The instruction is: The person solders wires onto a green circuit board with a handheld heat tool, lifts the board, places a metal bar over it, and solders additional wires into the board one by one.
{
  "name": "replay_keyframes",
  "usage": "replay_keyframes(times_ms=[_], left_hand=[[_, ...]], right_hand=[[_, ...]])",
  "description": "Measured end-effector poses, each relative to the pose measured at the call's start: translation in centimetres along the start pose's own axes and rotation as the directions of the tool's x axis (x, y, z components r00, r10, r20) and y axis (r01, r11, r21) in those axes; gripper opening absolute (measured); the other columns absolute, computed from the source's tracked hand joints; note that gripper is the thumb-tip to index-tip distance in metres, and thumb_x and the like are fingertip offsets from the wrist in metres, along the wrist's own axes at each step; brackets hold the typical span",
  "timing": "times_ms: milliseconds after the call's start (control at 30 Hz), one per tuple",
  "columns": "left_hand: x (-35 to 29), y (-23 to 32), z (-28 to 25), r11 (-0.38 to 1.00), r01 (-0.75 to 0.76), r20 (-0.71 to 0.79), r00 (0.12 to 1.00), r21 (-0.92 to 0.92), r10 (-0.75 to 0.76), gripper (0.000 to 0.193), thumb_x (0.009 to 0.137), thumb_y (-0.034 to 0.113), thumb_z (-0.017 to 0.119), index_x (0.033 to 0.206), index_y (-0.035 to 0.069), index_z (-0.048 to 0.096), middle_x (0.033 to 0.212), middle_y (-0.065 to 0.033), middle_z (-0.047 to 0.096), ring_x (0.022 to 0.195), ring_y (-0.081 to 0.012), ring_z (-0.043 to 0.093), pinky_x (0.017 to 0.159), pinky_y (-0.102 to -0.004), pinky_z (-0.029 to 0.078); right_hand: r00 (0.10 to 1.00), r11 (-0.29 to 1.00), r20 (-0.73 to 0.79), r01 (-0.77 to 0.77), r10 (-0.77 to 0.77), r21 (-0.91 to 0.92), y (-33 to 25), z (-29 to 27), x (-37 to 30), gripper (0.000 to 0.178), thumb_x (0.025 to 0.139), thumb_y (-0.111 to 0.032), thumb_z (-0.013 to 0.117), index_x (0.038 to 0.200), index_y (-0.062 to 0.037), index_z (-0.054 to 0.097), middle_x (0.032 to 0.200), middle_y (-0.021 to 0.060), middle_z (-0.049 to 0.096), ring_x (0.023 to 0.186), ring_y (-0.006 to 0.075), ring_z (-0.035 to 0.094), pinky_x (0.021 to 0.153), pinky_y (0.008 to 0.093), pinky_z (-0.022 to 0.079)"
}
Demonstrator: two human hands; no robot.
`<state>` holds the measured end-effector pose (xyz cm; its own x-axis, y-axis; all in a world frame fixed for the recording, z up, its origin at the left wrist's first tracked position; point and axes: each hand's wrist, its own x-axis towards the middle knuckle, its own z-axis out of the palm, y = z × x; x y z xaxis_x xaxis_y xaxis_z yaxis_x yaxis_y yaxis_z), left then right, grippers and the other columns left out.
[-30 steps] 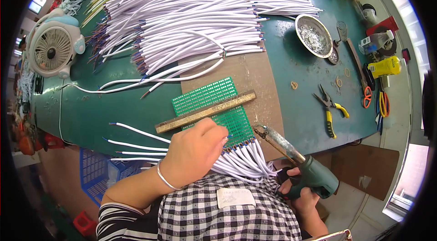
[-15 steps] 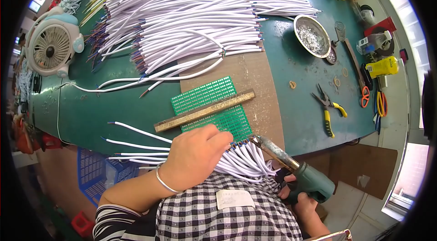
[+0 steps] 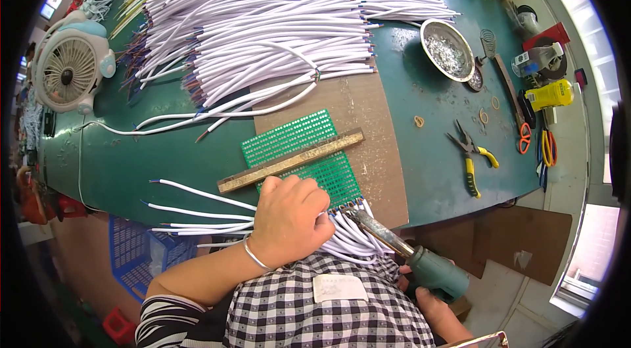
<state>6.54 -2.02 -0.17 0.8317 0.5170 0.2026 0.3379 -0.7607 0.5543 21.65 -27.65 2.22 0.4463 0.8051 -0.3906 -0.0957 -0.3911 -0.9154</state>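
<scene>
My left hand (image 3: 292,220) is closed, palm down, at the near edge of a green perforated board (image 3: 290,130), pinching a white cable whose end its fingers mostly cover. My right hand (image 3: 430,303) grips the green body of a soldering gun (image 3: 440,272). The gun's metal barrel points up and left, its tip among the cable ends just right of my left fingers. Several white cables (image 3: 355,236) with blue and brown stripped ends bunch along the board's near edge, over my lap. A wooden bar (image 3: 292,159) lies across the board.
Large stacks of white cables (image 3: 282,32) cover the back of the green table. To the right are a metal bowl (image 3: 447,50) of silvery scraps, yellow-handled pliers (image 3: 472,157) and orange-handled scissors (image 3: 524,138). A fan (image 3: 68,75) stands left; a blue basket (image 3: 138,256) sits below.
The soldering gun's tip has shifted left along the row of cable ends. My left hand has moved slightly right and its fingers are more curled. The whole view has shifted slightly.
</scene>
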Motion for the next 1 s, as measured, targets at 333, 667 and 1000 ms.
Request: replay_keyframes(times_ms=[333, 667, 1000], left_hand=[[0.2, -0.2, 0.1, 0.997, 0.055, 0.027, 0.998, -0.052, -0.053, 0.01, 0.06, 0.011, 0.061, 0.065, 0.011, 0.052, 0.068, -0.002, 0.049, 0.07, -0.0223, 0.047, 0.069, -0.0374, 0.03], [0.4, -0.1, 0.0, 0.997, 0.056, 0.043, 0.998, -0.045, -0.054, 0.01, 0.062, 0.013, 0.06, 0.064, 0.011, 0.051, 0.067, -0.0032, 0.05, 0.07, -0.0221, 0.049, 0.069, -0.0373, 0.031], [0.3, -0.3, 0.2, 0.997, 0.058, 0.032, 0.998, -0.053, -0.056, 0.013, 0.059, 0.01, 0.062, 0.063, 0.012, 0.049, 0.066, -0.0017, 0.049, 0.07, -0.022, 0.047, 0.069, -0.0371, 0.03]], right_hand=[[0.992, 0.965, 0.03, 0.127, -0.123, -0.231, -1.0, 0.5, 0.7, 0.018, 0.072, -0.006, 0.062, 0.09, -0.0033, 0.063, 0.08, 0.0078, 0.065, 0.067, 0.0256, 0.061, 0.064, 0.0374, 0.046], [0.987, 0.948, 0.042, 0.161, -0.155, -0.274, 0.7, 0.0, 0.0, 0.043, 0.084, -0.026, 0.063, 0.114, -0.0014, 0.045, 0.084, 0.0074, 0.059, 0.072, 0.0156, 0.058, 0.07, 0.0308, 0.049], [0.988, 0.913, 0.122, 0.138, -0.098, -0.383, -0.8, -0.3, 0.5, 0.031, 0.083, -0.015, 0.061, 0.108, -0.0007, 0.051, 0.083, 0.0067, 0.059, 0.071, 0.0149, 0.059, 0.068, 0.031, 0.05]])
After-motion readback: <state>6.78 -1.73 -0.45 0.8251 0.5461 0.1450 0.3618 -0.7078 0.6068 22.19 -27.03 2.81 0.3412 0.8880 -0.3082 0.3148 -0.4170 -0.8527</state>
